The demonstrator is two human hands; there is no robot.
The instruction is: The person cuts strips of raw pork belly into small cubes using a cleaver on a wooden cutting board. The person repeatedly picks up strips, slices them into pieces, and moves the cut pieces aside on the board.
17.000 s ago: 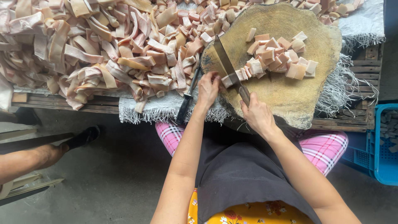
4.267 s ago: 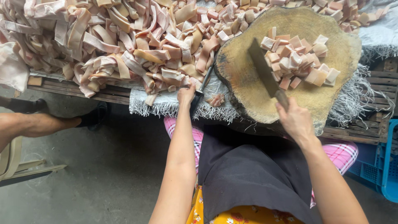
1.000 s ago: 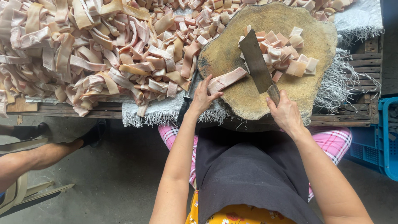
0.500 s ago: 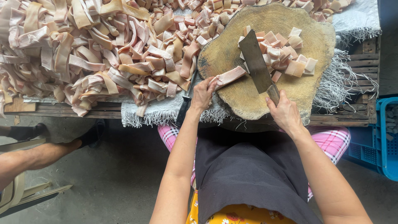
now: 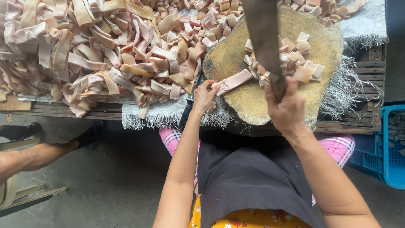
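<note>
A pale pink strip (image 5: 233, 82) lies slantwise on the near left part of the block (image 5: 236, 101), its lower end at the block's left edge. The left hand (image 5: 204, 96) pinches that end, fingers curled narrowly around it, just where the block meets the fringed cloth (image 5: 164, 118). The right hand (image 5: 287, 110) is closed around the handle of a cleaver (image 5: 263, 40), raised above the block; the dark blade runs up out of the top of the frame, over the strip's upper end and a heap of cut pieces (image 5: 295, 61) at the block's centre right. The bare wood below the strip and heap, down to the near rim, is open. Left of the block, touching its edge, a big pile of uncut strips (image 5: 93, 55) fills the upper left. More cut pieces (image 5: 211, 23) crowd the block's top rim. A blue crate (image 5: 388, 147) stands at the right edge. At lower left, another person's leg (image 5: 33, 154) stretches across the floor.
</note>
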